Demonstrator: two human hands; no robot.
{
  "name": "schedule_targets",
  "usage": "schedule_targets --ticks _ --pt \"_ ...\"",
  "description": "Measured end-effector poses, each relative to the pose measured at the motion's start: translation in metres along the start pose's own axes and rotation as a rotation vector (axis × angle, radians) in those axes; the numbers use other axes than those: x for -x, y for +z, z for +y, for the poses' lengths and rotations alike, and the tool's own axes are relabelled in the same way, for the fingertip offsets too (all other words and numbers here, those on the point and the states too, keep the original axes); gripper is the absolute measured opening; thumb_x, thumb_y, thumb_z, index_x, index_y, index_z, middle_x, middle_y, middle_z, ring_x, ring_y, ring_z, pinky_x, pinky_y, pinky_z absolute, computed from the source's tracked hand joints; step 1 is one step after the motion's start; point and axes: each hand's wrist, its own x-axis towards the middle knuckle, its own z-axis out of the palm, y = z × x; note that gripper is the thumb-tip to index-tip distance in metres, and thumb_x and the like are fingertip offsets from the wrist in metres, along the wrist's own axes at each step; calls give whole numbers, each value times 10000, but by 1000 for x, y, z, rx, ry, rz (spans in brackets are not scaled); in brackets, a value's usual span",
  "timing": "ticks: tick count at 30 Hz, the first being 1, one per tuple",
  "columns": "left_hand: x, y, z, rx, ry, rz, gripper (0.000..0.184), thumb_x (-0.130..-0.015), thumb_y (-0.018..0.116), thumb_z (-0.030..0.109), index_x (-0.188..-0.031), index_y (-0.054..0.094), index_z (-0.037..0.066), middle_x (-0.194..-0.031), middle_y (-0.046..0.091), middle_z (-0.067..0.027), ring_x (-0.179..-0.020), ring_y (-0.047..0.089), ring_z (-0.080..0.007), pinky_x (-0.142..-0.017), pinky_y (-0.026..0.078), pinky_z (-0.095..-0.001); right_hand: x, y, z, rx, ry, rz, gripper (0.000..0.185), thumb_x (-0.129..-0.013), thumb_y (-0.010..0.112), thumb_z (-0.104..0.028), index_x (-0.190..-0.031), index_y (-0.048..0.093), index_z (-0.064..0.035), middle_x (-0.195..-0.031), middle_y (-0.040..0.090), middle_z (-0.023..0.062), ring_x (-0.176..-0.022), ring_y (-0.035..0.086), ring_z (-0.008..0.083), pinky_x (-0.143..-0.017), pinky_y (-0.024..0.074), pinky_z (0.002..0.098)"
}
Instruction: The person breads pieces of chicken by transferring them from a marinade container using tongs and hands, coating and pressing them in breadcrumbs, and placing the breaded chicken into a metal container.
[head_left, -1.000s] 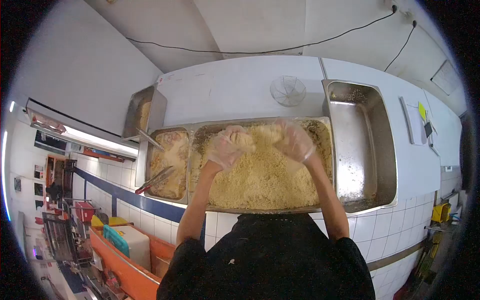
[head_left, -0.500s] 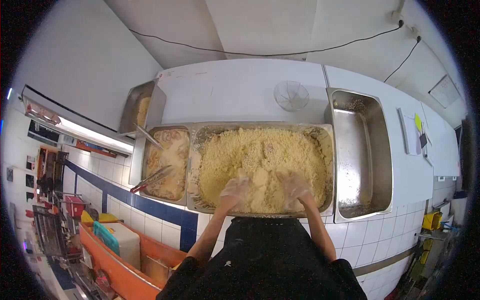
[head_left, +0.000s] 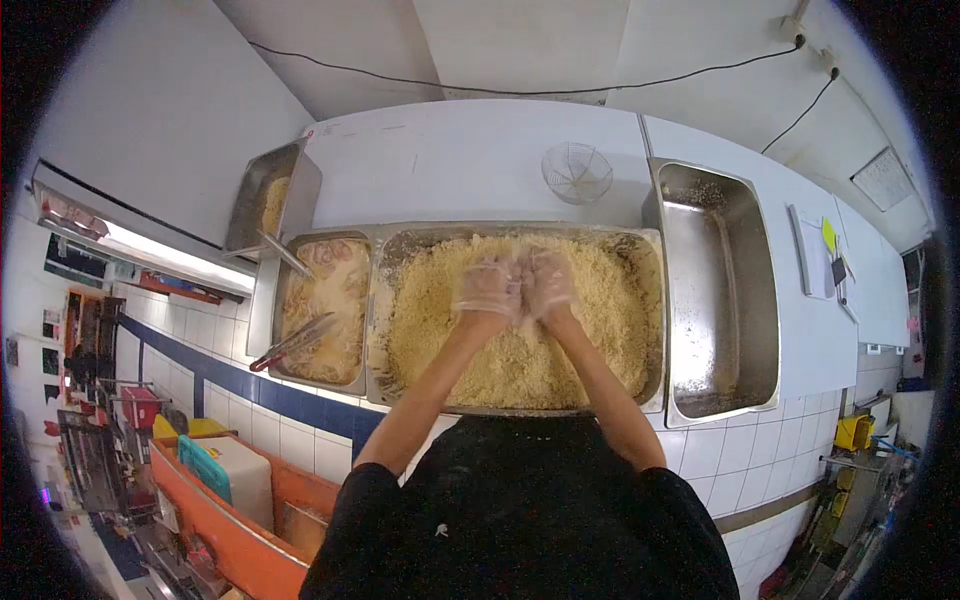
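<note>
A large metal tray (head_left: 655, 345) holds a bed of pale yellow crumbs (head_left: 470, 375). Over its upper middle, in clear gloves, my left hand (head_left: 487, 287) and my right hand (head_left: 547, 280) are side by side, close together in the crumbs. Both are blurred, and their fingertips are hard to make out; whether anything lies under them is hidden. To the left, a smaller metal tray (head_left: 366, 345) contains pieces in a pale, wet coating. Tongs with red handles (head_left: 290, 343) rest across its lower left, and another metal utensil (head_left: 287, 254) leans over its upper left corner.
An empty deep metal tray (head_left: 712, 300) stands right of the crumbs. Behind are a wire strainer (head_left: 577, 173) and, at the back left, a narrow metal container (head_left: 273, 205) with crumbs. Papers (head_left: 815, 250) lie on the right. An orange bin (head_left: 235, 525) stands low on the left.
Both hands have moved from the near edge of the crumb tray towards its back and closer together. The piles of crumbs at the near edge have changed shape. The view has shifted slightly.
</note>
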Motion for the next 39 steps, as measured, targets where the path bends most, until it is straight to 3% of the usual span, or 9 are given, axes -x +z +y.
schedule_targets --ticks 5,10,13,17,19,22,31,34,39 --pt "1 2 -14 135 -125 -450 402 -951 395 312 -968 596 -35 -904 613 -238 -826 602 -368 -775 483 -490 -7 -7 1 -96 39 -322 353 -922 461 -310 -849 629 -8 -872 629 164 -774 595 325 -726 475 430" --pt "5 23 3 204 -92 91 292 -926 458 239 -951 568 -31 -833 579 -205 -768 563 -358 -725 449 -477 19 46 22 -9 -228 117 285 -940 483 -312 -1000 614 -66 -945 631 79 -776 607 261 -741 504 374" --pt "15 38 -1 -43 215 273 275 -921 461 237 -947 549 -22 -796 551 -193 -754 548 -354 -736 431 -471 2 11 10 40 162 -760 306 -935 517 -266 -1172 534 -74 -974 596 89 -836 592 225 -689 518 350" --pt "21 53 -18 147 83 247 274 -933 444 249 -954 540 -6 -800 541 -178 -765 541 -329 -750 421 -463 15 28 17 131 -206 -185 297 -914 558 -286 -1108 569 -63 -896 591 54 -799 583 174 -652 525 315" --pt "4 41 -13 509 -114 138 297 -941 434 284 -935 537 6 -814 538 -175 -799 540 -310 -737 425 -461 -40 -49 -17 241 -20 -848 278 -903 559 -296 -1049 598 -63 -890 610 58 -772 593 196 -623 512 349" --pt "-8 17 -5 477 -256 -128 386 -928 434 249 -1194 533 -13 -1116 540 -237 -1011 503 -396 -882 396 -490 -17 16 15 -90 -90 -384 286 -906 554 -264 -1062 582 -27 -922 619 65 -790 600 223 -651 515 361" --pt "-5 24 -12 276 -197 -95 346 -864 453 194 -1099 575 -30 -870 562 -195 -872 533 -374 -753 419 -481 35 136 60 16 -58 -314 413 -939 471 -396 -1116 562 -34 -992 593 117 -949 574 216 -823 515 357" --pt "10 31 -32 -33 246 353 356 -841 482 181 -1129 572 -8 -921 559 -171 -860 532 -357 -768 417 -473 -14 10 0 -171 264 -387 306 -876 518 -303 -782 644 -41 -757 629 154 -783 612 285 -765 470 429" --pt "10 32 -37 -72 139 209 413 -838 537 305 -1155 540 41 -989 526 -145 -962 509 -327 -844 405 -478 -19 12 1 -20 -68 -139 334 -909 473 -353 -856 608 -52 -721 578 116 -763 583 260 -733 503 394"
